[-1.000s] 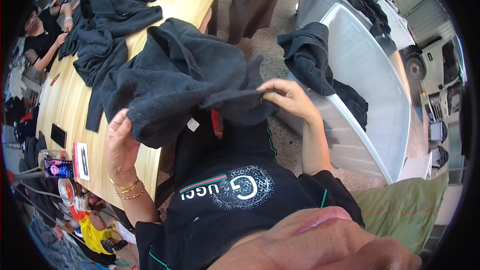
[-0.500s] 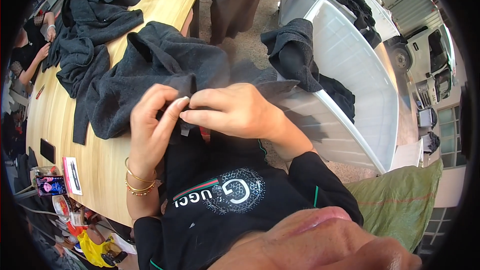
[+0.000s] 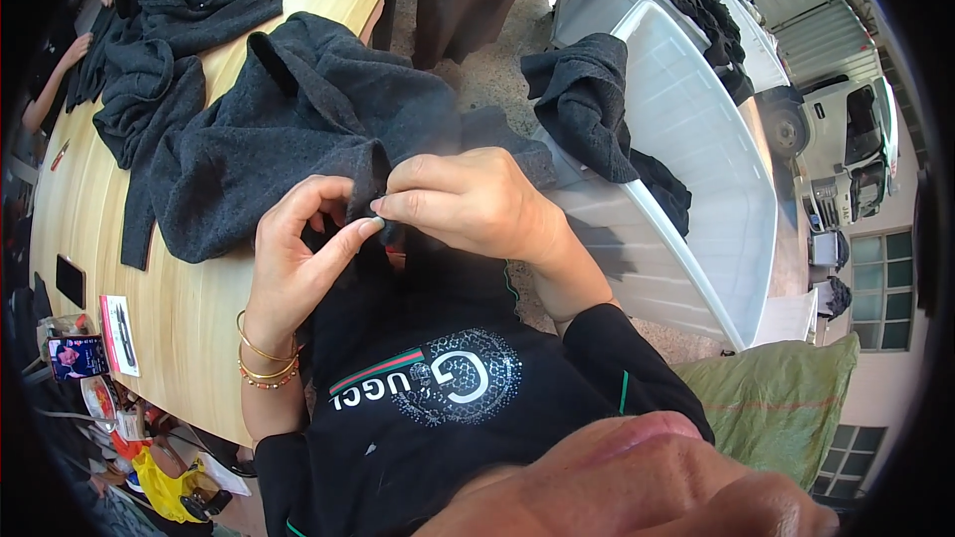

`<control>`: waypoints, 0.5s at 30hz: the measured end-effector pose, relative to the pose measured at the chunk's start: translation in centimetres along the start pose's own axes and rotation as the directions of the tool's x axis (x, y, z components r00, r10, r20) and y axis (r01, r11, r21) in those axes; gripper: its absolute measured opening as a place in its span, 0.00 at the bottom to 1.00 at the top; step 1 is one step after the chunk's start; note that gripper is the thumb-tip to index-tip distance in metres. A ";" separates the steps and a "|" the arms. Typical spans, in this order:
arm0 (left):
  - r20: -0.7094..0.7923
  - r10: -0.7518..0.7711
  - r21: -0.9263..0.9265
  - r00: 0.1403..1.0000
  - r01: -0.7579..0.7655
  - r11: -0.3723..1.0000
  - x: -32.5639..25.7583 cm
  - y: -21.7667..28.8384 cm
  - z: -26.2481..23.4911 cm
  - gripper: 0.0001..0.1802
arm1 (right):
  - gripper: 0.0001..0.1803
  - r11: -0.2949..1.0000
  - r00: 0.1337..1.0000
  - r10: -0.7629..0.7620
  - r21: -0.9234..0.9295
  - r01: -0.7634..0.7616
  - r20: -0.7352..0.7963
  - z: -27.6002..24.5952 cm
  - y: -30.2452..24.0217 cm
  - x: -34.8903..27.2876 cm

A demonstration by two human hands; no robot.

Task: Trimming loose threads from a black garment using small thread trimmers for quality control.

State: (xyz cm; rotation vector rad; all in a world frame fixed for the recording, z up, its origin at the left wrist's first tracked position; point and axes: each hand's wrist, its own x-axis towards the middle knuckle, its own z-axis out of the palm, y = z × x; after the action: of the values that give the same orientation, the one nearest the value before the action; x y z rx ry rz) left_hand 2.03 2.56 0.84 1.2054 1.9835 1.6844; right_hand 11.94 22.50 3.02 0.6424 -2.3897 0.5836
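Note:
A dark grey knitted garment (image 3: 249,154) lies bunched over the edge of the wooden table (image 3: 194,328) and hangs toward my lap. My left hand (image 3: 303,254) is closed on its near edge, the thumb pressed up toward my right fingertips. From the other side my right hand (image 3: 473,201) pinches at the same edge, thumb and forefinger together. The fingertips of both hands nearly meet there. Whether a needle or thread sits between them is too small to tell.
More dark garments (image 3: 189,0) lie along the table's far left, where another person's arm (image 3: 55,80) shows. A phone (image 3: 71,280) and a small box (image 3: 118,335) rest near the left edge. A white plastic bin (image 3: 696,159) with a dark garment (image 3: 582,104) over its rim stands at right, beside a green sack (image 3: 766,398).
My right hand has tilted and risen slightly at the garment's edge, while the left keeps its hold. The whole view has shifted a little, so the table things sit farther left.

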 end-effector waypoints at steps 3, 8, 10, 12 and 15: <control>0.010 -0.002 -0.008 1.000 0.002 1.000 -0.1 -0.3 0.0 0.12 | 0.11 0.986 1.000 0.025 0.167 -0.024 -0.003 0.4 0.8 -0.2; -0.011 -0.001 -0.158 1.000 -0.001 0.987 -0.4 -1.0 0.6 0.13 | 0.13 0.948 0.996 0.067 0.307 -0.081 0.058 0.5 0.8 -0.2; -0.022 0.011 -0.126 1.000 -0.014 0.992 -0.5 -1.1 0.6 0.13 | 0.14 0.936 0.991 0.088 0.332 -0.116 0.099 0.4 0.9 -0.2; -0.035 0.026 -0.094 0.999 -0.029 0.995 -0.7 -1.2 0.6 0.12 | 0.15 0.915 0.986 0.085 0.381 -0.133 0.141 0.2 1.1 -0.1; -0.042 0.039 -0.083 0.998 -0.042 0.996 -0.8 -1.3 0.4 0.12 | 0.20 0.907 0.990 0.045 0.409 -0.095 0.130 0.3 1.7 0.0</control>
State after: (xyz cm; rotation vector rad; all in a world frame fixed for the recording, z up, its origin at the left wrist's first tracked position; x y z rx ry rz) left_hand 2.29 2.30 -0.72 1.1992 1.9023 1.8066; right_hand 10.87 23.68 2.37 0.7890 -2.4216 1.1351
